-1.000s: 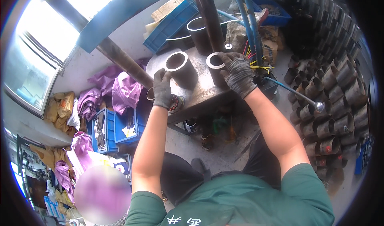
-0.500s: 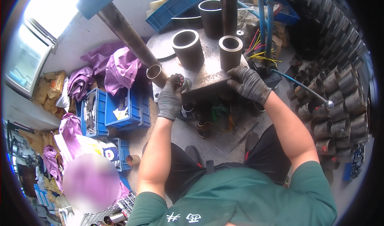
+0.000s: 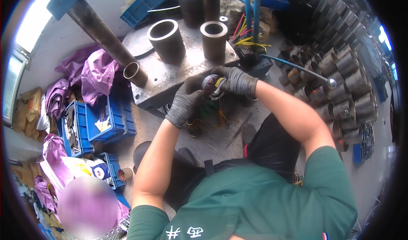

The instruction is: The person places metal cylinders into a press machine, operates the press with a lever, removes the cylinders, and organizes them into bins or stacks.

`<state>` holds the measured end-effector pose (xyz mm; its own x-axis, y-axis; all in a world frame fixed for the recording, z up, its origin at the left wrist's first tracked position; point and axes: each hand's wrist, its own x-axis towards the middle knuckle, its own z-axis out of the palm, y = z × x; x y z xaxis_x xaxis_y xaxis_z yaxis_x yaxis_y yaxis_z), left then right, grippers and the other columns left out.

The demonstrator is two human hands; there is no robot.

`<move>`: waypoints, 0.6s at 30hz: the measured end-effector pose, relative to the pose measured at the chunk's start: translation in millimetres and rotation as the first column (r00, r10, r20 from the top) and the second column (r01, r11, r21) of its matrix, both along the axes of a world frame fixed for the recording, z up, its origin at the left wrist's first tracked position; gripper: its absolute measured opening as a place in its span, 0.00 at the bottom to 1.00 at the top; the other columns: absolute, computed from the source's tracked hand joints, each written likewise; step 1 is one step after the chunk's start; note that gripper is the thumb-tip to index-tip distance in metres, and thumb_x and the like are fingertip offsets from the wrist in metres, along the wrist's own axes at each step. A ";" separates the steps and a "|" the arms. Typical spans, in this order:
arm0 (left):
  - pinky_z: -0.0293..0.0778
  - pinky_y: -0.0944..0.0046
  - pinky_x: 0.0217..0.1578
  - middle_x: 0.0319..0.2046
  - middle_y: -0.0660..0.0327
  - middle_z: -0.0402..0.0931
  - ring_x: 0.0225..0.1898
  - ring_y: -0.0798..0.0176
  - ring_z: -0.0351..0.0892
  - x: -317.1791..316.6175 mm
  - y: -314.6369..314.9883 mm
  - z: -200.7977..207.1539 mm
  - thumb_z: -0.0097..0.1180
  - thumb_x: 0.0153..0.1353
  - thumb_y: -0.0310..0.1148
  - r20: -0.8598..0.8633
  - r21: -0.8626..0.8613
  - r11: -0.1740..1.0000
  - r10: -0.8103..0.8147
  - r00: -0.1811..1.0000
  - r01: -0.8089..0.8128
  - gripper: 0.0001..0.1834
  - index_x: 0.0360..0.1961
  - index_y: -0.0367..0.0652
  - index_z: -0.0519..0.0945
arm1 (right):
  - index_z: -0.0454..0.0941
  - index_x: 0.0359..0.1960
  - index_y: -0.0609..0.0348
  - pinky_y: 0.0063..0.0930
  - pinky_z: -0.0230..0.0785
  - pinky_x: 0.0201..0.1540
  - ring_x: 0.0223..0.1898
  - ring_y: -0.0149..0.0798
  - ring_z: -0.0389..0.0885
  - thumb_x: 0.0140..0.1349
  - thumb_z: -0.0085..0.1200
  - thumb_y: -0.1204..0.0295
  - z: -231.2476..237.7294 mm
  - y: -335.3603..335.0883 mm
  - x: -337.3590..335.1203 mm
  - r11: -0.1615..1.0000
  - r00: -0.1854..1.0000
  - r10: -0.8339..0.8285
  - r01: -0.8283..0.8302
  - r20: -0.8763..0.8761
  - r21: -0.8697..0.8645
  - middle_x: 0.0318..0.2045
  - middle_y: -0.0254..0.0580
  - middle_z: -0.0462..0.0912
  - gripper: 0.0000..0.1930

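Note:
In front of the metal table's near edge I hold a short dark round part with reddish spots around its end, which looks like a motor stator (image 3: 210, 84). My left hand (image 3: 186, 102), in a grey knit glove, is closed around its left side. My right hand (image 3: 238, 82), gloved alike, closes on its right side, where a yellow bit and some pale strands show. The fingertips are partly hidden. Beyond the hands, a wide steel sleeve (image 3: 170, 44) and a narrower steel sleeve (image 3: 214, 44) stand upright on the metal table (image 3: 161, 70).
A slanting steel tube (image 3: 102, 36) ends at the table's left corner. Blue crates (image 3: 108, 121) and purple bags (image 3: 100, 76) lie left. A ball-ended lever (image 3: 331, 83) juts out right, before stacked metal tubes (image 3: 352, 85). A dark post (image 3: 211, 4) rises behind the table.
My right hand has left the table edge and moved left to the stator, which my left hand held alone. Both hands now meet at it. The whole view has shifted, with the table farther left.

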<state>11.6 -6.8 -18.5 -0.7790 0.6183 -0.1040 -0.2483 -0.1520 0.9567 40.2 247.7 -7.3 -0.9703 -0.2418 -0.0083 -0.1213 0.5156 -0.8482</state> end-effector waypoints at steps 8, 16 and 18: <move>0.78 0.57 0.60 0.51 0.57 0.83 0.55 0.59 0.80 -19.9 -2.7 -26.8 0.41 0.55 0.05 -0.547 -0.026 0.989 0.110 0.830 -0.149 0.32 0.59 0.40 0.79 | 0.81 0.54 0.64 0.46 0.81 0.46 0.42 0.56 0.90 0.59 0.66 0.62 -63.1 156.9 46.6 0.569 0.922 -0.152 -0.213 0.356 0.794 0.39 0.58 0.89 0.24; 0.72 0.65 0.62 0.56 0.58 0.82 0.58 0.64 0.78 -7.0 -29.7 -15.2 0.54 0.72 0.17 -0.638 -0.256 0.962 -0.092 0.764 -0.098 0.16 0.58 0.38 0.80 | 0.79 0.57 0.62 0.46 0.80 0.52 0.49 0.59 0.88 0.57 0.68 0.57 -151.8 273.2 320.6 0.517 0.737 -0.589 0.030 0.331 0.855 0.47 0.60 0.88 0.30; 0.72 0.66 0.62 0.55 0.59 0.82 0.57 0.66 0.78 5.2 -26.7 -8.7 0.53 0.72 0.17 -0.651 -0.324 0.941 -0.146 0.745 -0.099 0.17 0.60 0.37 0.79 | 0.78 0.58 0.62 0.45 0.81 0.52 0.49 0.58 0.88 0.55 0.69 0.57 -172.1 274.0 401.9 0.586 0.649 -0.619 0.008 0.442 0.810 0.47 0.61 0.88 0.31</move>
